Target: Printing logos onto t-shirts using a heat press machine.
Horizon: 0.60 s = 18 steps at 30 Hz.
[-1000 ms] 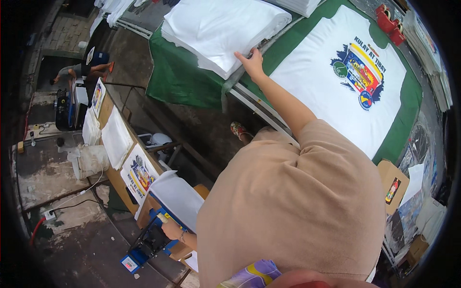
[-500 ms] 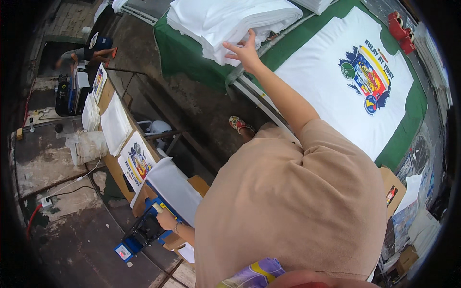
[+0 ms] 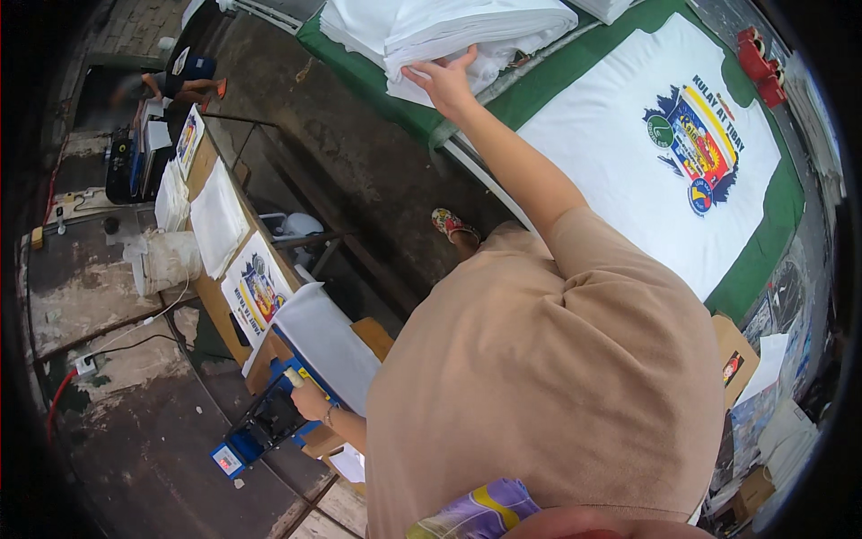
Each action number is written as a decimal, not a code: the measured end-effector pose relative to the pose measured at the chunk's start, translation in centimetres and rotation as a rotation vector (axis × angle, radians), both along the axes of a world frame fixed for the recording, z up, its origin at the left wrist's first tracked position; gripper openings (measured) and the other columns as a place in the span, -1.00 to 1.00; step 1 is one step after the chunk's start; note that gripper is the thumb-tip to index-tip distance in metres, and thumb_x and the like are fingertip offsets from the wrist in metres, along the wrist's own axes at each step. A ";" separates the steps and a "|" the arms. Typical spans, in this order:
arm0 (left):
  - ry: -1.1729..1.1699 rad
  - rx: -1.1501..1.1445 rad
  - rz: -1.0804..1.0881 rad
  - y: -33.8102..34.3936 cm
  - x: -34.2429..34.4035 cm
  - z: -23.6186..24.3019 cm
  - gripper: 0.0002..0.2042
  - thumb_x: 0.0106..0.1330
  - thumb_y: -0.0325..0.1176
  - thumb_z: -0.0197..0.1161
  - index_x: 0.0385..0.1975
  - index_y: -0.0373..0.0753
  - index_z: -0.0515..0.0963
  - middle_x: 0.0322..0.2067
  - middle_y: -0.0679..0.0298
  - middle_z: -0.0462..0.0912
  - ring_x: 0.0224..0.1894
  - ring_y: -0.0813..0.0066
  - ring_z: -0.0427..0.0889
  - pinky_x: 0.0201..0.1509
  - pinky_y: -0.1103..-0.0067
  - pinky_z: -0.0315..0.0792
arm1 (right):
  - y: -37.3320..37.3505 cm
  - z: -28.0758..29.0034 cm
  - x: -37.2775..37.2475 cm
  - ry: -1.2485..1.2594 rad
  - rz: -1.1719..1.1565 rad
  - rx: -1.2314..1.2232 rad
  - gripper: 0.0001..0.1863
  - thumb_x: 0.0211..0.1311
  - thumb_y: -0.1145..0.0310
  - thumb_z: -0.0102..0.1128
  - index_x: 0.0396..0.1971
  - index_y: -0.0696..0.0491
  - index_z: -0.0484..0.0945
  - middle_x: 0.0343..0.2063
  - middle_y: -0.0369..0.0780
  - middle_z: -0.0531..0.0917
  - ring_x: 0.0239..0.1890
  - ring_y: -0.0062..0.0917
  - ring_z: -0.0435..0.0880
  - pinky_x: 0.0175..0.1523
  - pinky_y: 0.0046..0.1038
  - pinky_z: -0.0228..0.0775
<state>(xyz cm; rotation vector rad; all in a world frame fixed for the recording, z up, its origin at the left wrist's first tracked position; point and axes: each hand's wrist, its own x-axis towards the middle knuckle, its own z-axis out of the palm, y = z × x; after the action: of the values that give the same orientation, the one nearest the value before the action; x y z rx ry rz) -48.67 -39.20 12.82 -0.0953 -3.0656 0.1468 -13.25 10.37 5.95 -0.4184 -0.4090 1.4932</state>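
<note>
At the far left, my left hand [image 3: 310, 402] is wrapped around the pale handle grip [image 3: 294, 378] of a blue and black heat press [image 3: 269, 420]. A white cloth [image 3: 325, 334] lies over the bed of the press. My right hand [image 3: 446, 83] is stretched out to a thick stack of folded white shirts [image 3: 467, 45], fingers spread against its near edge. Its fingertips rest at the gap below the upper layers. To the right of that arm a white shirt [image 3: 611, 117] with a colourful printed design lies flat on a green cloth [image 3: 768, 247].
A narrow wooden table [image 3: 213, 296] bears white shirts and a printed sheet [image 3: 256, 283]. A white bucket [image 3: 171, 260] stands beside it. Another person [image 3: 171, 85] bends near a second machine [image 3: 121, 166]. Red clamps [image 3: 759, 67] sit at the upper right.
My right hand has settled against the stack, its fingers now at the edge below the upper layers. My left hand stays on the press handle. The view has shifted slightly.
</note>
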 end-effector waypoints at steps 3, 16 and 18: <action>0.075 -0.021 -0.031 0.2 0.5 0.2 -0.65 0.10 -0.10 0.10 -0.40 -0.29 0.62 -0.41 0.07 0.67 -0.34 0.09 0.66 -0.26 0.29 0.51 | 0.3 0.2 -0.3 0.050 -0.011 -0.031 0.11 0.05 0.84 -0.08 0.21 -0.46 -0.59 0.14 -0.01 0.12 0.10 -0.23 0.36 0.14 -0.02 0.39; 0.064 -0.021 -0.055 0.9 1.9 1.0 -0.65 0.11 -0.09 0.12 -0.35 -0.25 0.63 -0.36 0.06 0.67 -0.28 0.07 0.66 -0.23 0.29 0.51 | 0.2 0.6 -0.5 0.245 -0.021 -0.036 -0.05 0.20 0.75 -0.35 0.22 -0.53 -0.62 0.21 0.04 0.03 0.08 -0.13 0.39 0.11 0.05 0.42; 0.068 -0.015 -0.060 0.5 1.4 0.7 -0.65 0.11 -0.08 0.14 -0.34 -0.26 0.63 -0.34 0.05 0.67 -0.26 0.06 0.65 -0.21 0.28 0.51 | 0.3 0.7 -0.6 0.246 -0.039 -0.026 -0.06 0.22 0.74 -0.36 0.23 -0.53 -0.61 0.21 0.04 0.01 0.09 -0.11 0.38 0.11 0.05 0.42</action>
<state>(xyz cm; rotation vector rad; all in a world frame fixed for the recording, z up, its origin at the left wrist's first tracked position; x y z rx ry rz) -47.30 -38.69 13.49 -0.1795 -2.9909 0.1660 -13.90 10.66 6.68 -0.2568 -0.1858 1.4916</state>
